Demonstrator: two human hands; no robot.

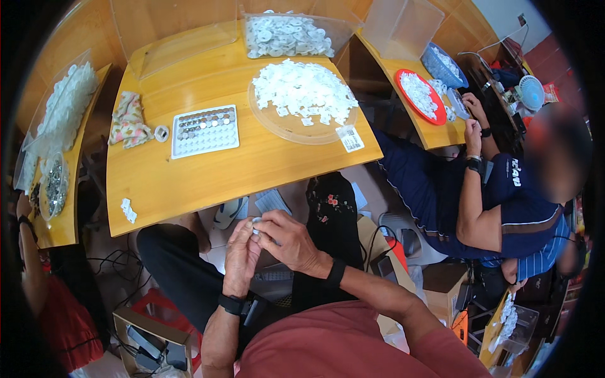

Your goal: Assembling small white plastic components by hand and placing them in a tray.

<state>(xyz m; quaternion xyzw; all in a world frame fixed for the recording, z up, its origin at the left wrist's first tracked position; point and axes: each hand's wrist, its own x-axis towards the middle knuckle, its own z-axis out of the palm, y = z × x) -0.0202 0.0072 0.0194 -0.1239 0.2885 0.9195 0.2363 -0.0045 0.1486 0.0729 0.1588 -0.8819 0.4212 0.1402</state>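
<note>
Over my lap, in front of the desk's near edge, my left hand [240, 255] and my right hand [291, 241] meet with their fingertips pinched together. Between them shows a small whitish-grey piece [256, 227], too small to name. Both hands are closed on it. On the desk beyond lies a white tray [214, 143] with rows of small round hollows; its far rows hold round dark and silver parts [205, 123]. To its right, a heap of small white plastic pieces [304, 89] covers a round shallow tray [268, 128].
A clear bin [288, 36] of white parts stands at the desk's back. A floral cloth [130, 120], a small white ring [162, 133] and white scraps [128, 210] lie left. A co-worker [466, 195] sits right, near a red tray [403, 77]. Another person's arm [31, 264] is left.
</note>
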